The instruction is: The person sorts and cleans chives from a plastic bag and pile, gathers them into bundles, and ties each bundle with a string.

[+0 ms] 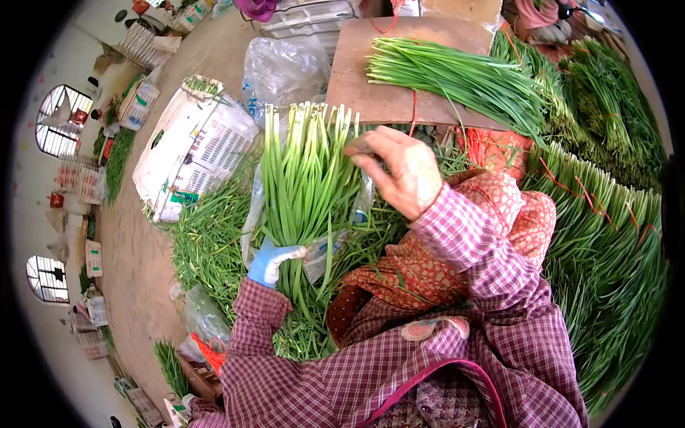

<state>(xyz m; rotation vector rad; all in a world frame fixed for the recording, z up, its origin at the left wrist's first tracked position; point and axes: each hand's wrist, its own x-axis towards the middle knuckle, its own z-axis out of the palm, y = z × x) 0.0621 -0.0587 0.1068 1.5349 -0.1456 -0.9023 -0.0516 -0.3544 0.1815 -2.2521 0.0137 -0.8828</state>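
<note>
the left hand, in a blue-and-white glove, grips a bunch of garlic chives low on its leaves, the pale stalk ends pointing away from the person. the bunch stands out in front of the body, above a heap of loose green leaves. the right hand is beside the upper stalks, fingers bent toward the thumb — whether it pinches a stalk, i cannot tell. beyond it, another bundle of chives lies across a brown board — tied bundles line the person's right side.
</note>
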